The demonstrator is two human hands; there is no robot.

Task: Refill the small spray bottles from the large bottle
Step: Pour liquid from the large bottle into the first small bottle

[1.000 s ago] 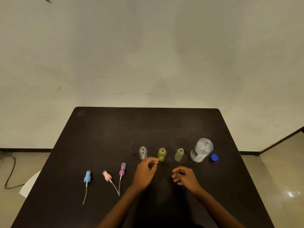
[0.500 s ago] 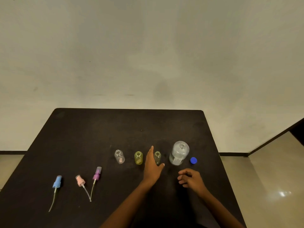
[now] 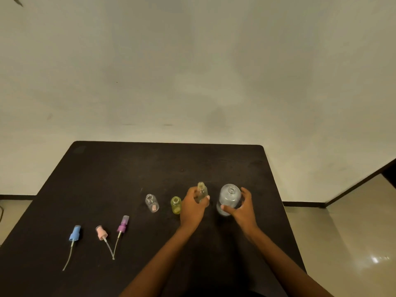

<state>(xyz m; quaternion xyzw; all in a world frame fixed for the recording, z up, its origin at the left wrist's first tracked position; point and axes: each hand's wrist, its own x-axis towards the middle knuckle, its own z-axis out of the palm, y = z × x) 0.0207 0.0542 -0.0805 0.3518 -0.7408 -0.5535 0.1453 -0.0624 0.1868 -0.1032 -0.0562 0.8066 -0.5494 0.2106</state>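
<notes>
The wall (image 3: 192,71) fills the upper half of my feed, and below it the dark tabletop (image 3: 150,168) runs down to the bottom edge, with pale floor (image 3: 342,232) to the right of it. The large bottle (image 3: 229,198) stands uncapped and upright at the right end of the row of bottles, clear and with its open neck toward me. My right hand (image 3: 242,209) grasps it, the thumb across its near side and the fingers curled round its right side. My left hand (image 3: 192,207) grips the pale bottle (image 3: 202,191) just left of the large bottle, fingers wrapped round its body. Its open neck sits higher in my view than those of the other two, and the hand hides its base, so I cannot tell whether it is off the tabletop. The yellow bottle (image 3: 176,205) stands open just left of that hand, and the clear bottle (image 3: 152,203) stands open a little further left, something pink showing low inside it. Well apart, toward the near left, three spray heads lie on their sides with their dip tubes trailing toward me: purple head (image 3: 123,224), pink head (image 3: 101,232) and blue head (image 3: 75,233). The tube tips of the purple and pink ones meet in a V.
</notes>
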